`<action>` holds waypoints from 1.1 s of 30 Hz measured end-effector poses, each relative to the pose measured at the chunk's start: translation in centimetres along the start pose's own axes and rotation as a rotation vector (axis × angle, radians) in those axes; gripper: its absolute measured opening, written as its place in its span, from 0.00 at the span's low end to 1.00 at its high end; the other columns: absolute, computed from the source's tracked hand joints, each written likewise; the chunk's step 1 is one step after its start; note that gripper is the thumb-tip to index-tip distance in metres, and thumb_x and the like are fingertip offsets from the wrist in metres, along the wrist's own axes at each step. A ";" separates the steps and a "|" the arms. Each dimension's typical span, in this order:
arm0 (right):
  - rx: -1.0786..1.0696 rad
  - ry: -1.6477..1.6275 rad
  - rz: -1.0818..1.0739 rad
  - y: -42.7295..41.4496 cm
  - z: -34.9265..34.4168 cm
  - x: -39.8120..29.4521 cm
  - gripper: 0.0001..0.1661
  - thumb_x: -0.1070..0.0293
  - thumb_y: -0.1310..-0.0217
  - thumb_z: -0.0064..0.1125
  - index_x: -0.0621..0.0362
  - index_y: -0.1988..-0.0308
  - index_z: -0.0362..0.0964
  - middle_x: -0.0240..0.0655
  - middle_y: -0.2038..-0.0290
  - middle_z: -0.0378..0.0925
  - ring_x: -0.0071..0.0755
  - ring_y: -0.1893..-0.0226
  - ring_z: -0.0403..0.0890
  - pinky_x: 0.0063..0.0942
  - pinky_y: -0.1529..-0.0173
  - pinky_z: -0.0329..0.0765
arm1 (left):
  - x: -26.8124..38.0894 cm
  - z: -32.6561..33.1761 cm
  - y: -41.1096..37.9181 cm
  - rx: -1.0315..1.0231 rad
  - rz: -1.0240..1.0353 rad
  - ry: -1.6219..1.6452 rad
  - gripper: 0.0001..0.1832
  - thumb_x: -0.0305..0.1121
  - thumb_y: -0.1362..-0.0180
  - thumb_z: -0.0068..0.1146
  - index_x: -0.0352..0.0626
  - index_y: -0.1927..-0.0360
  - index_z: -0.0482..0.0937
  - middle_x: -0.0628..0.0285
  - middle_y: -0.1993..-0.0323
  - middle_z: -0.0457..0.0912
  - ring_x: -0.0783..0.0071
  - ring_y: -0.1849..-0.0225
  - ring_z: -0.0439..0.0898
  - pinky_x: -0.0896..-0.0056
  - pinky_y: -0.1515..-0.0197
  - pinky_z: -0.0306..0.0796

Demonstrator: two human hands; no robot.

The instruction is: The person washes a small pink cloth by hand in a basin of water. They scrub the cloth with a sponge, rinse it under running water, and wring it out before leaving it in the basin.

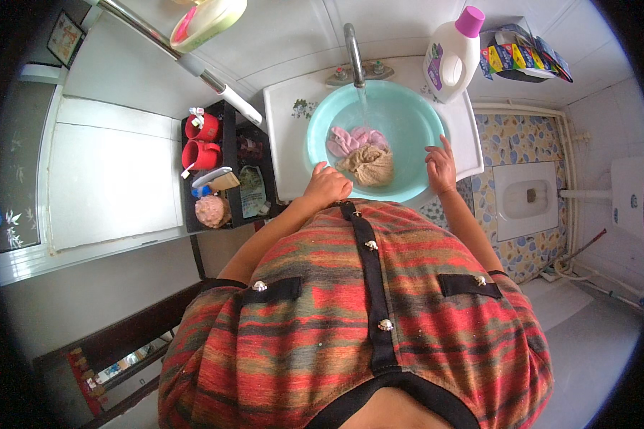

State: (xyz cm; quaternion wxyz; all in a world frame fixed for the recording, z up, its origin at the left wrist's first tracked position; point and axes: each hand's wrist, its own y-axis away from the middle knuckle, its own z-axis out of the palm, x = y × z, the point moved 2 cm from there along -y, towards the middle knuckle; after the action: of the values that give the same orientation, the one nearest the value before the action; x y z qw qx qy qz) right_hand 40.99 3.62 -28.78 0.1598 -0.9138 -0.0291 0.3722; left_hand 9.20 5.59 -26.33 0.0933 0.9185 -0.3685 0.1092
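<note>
A light turquoise plastic basin (418,177) sits in the white washbasin (287,155) under the chrome faucet (352,51). Water runs from the spout into it. A pink cloth (345,142) and a tan cloth (373,165) lie bunched together in the water, left of the middle. My left hand (327,185) is at the basin's near left rim with its fingers curled; whether it grips the rim cannot be made out. At the right rim is my right hand (441,166), fingers apart and holding nothing.
A white detergent bottle (453,59) with a purple cap stands at the washbasin's back right corner. To the left, a black rack (228,155) carries red cups (201,155) and brushes. A pole (214,80) slants above it. A squat toilet (528,198) lies to the right.
</note>
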 end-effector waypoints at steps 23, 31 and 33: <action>0.000 0.014 0.009 0.1 0.2 0.2 0.07 0.73 0.52 0.44 0.59 0.77 0.70 0.40 0.61 0.77 0.54 0.38 0.58 0.43 0.35 0.56 | -0.1 0.1 -0.1 -0.031 -0.020 -0.014 0.13 0.42 0.44 0.45 0.51 0.75 0.80 0.68 0.71 0.81 0.67 0.59 0.75 0.51 0.40 0.51; -0.031 0.047 0.010 0.0 0.2 0.2 0.08 0.73 0.51 0.43 0.59 0.77 0.70 0.39 0.59 0.77 0.53 0.37 0.56 0.43 0.35 0.55 | -0.2 0.5 -0.2 0.051 -0.001 -0.013 0.14 0.41 0.45 0.46 0.50 0.80 0.79 0.67 0.74 0.81 0.67 0.62 0.76 0.50 0.41 0.52; -0.041 0.059 0.020 0.1 0.2 0.2 0.08 0.73 0.51 0.43 0.59 0.77 0.70 0.39 0.59 0.77 0.53 0.36 0.55 0.43 0.35 0.55 | -0.2 0.5 -0.1 0.047 0.004 -0.033 0.14 0.41 0.45 0.46 0.50 0.80 0.79 0.67 0.74 0.80 0.67 0.62 0.76 0.50 0.42 0.53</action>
State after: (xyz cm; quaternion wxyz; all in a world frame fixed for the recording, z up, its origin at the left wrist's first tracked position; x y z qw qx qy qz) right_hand 40.98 3.66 -29.07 0.1381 -0.9277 -0.0229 0.3461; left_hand 9.20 5.72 -26.92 0.0655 0.9214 -0.3691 0.1026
